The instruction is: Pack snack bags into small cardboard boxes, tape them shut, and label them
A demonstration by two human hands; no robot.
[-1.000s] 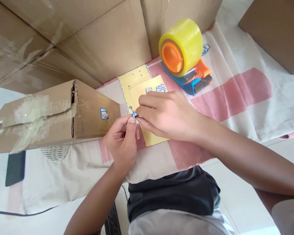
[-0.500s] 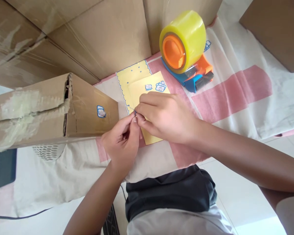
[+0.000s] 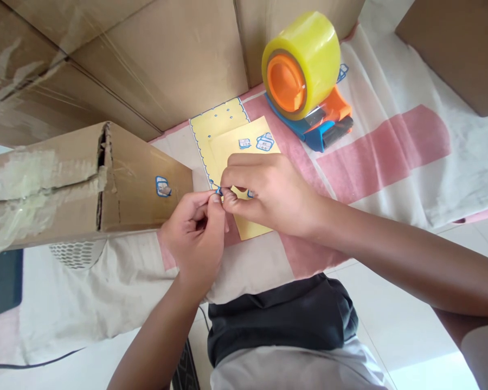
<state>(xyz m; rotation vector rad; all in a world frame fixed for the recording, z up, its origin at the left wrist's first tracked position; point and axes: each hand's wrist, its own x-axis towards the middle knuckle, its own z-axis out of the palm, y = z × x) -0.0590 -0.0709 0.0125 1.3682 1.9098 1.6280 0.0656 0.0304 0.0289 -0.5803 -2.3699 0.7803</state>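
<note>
Just above two overlapping yellow sheets, I watch both hands meet fingertip to fingertip. The left hand (image 3: 197,230) pinches a small blue-edged piece (image 3: 218,190) between thumb and forefinger, and the right hand (image 3: 272,189) closes its fingertips narrowly on that same piece; its exact form is too small for me to make out. Beneath them lie a plain yellow sheet (image 3: 225,142) bearing blue-outlined stickers (image 3: 264,142) and a scallop-bordered yellow sheet (image 3: 203,125). Left of these I see a taped cardboard box (image 3: 134,168) with a blue-outlined sticker (image 3: 161,186) on its side. Beyond the right hand, a blue-and-orange tape dispenser (image 3: 323,132) carries a yellowish tape roll (image 3: 319,46). Everything rests on a pink-and-white cloth (image 3: 390,146), and large cartons (image 3: 166,59) stand behind.
</note>
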